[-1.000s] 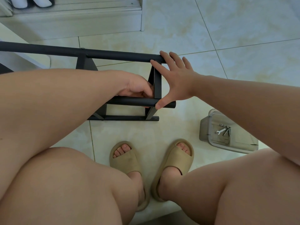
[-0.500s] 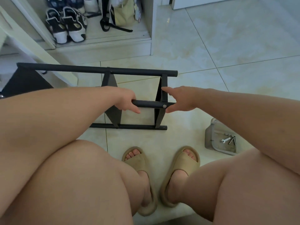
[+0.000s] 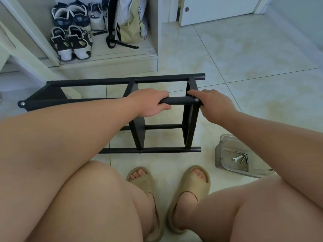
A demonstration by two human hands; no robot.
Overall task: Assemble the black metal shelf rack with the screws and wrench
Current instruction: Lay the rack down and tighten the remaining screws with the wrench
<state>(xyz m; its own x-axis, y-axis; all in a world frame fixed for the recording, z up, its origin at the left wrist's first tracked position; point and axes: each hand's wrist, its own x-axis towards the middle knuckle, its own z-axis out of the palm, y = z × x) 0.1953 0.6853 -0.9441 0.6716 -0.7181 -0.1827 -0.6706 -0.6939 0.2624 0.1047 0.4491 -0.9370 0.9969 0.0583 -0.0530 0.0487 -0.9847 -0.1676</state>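
Note:
The black metal shelf rack (image 3: 122, 80) stands on the tiled floor in front of my knees, made of long round tubes joined by flat cross plates. My left hand (image 3: 152, 103) is wrapped around the near upper tube. My right hand (image 3: 212, 103) grips the right end of that same tube, with its fingers on the end plate beside a silver screw (image 3: 196, 100). Another screw head (image 3: 22, 103) shows at the rack's far left end. A small silver wrench (image 3: 236, 158) and a few loose screws (image 3: 244, 157) lie in a clear plastic tray (image 3: 220, 151) to my right.
My feet in tan slippers (image 3: 190, 187) rest just below the rack. A low cupboard shelf behind holds several sneakers (image 3: 73, 41) and a beige bag (image 3: 130, 23). A white door (image 3: 218, 9) is at the back right, with open tiled floor (image 3: 253, 70) in front of it.
My right hand dropped from the rack's top tube and end plate to the near tube's right end. My head tilted up, so the cupboard shelf and door came into view.

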